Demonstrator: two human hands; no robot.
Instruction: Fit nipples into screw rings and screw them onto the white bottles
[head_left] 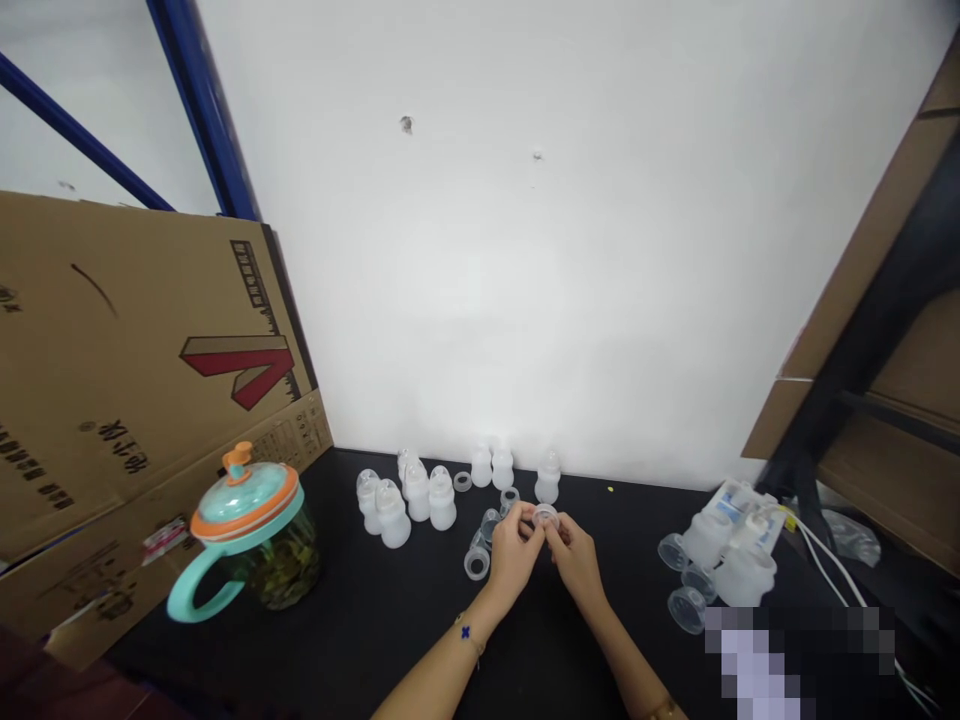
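My left hand (517,545) and my right hand (574,555) meet over the black table, their fingertips closed around a small translucent bottle collar ring (546,512). Whether a teat sits inside it I cannot make out. Just left of my left hand lie several loose pieces, among them a collar ring (477,563) and a clear cap (490,520). Behind my hands stands a white baby bottle (548,478) with a clear cap. Two more white bottles (502,467) stand near the wall, and a cluster of capped baby bottles (393,515) is further left.
At the left, a teal-handled jug (281,565) with an orange-rimmed lid stands before a large cardboard box (135,330). On the right are white bottle bodies (744,575), clear caps (687,608) and a white cable (832,565). A white wall (525,300) closes the back.
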